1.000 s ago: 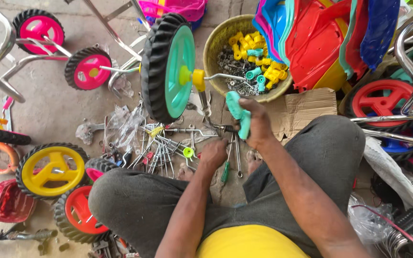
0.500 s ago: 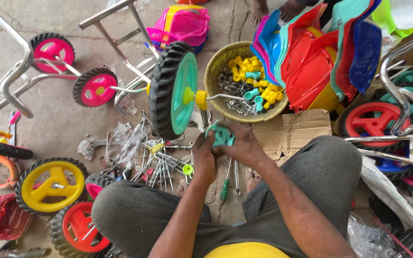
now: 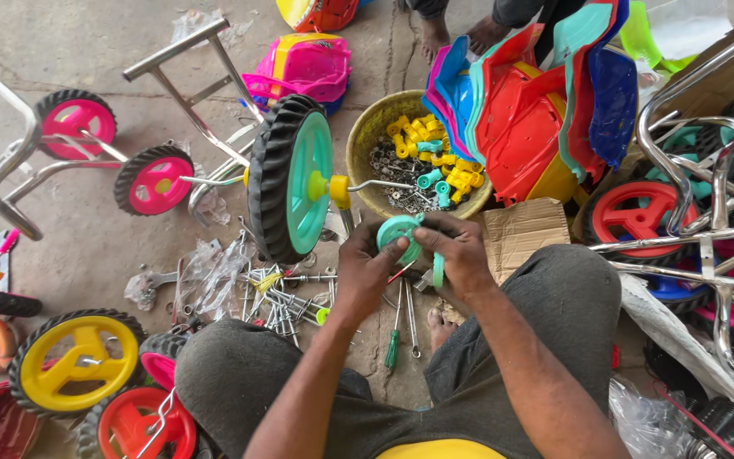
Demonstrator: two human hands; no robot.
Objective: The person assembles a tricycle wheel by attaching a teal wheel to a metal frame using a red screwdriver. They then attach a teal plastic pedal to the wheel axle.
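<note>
Both hands, left hand and right hand, pinch one teal disc together; big wheel crowds ten o'clock, basket twelve.

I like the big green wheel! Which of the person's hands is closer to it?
The left hand. It sits just right of the big teal wheel, close to its tyre. The right hand is farther right. Both hold a small teal plastic part.
</note>
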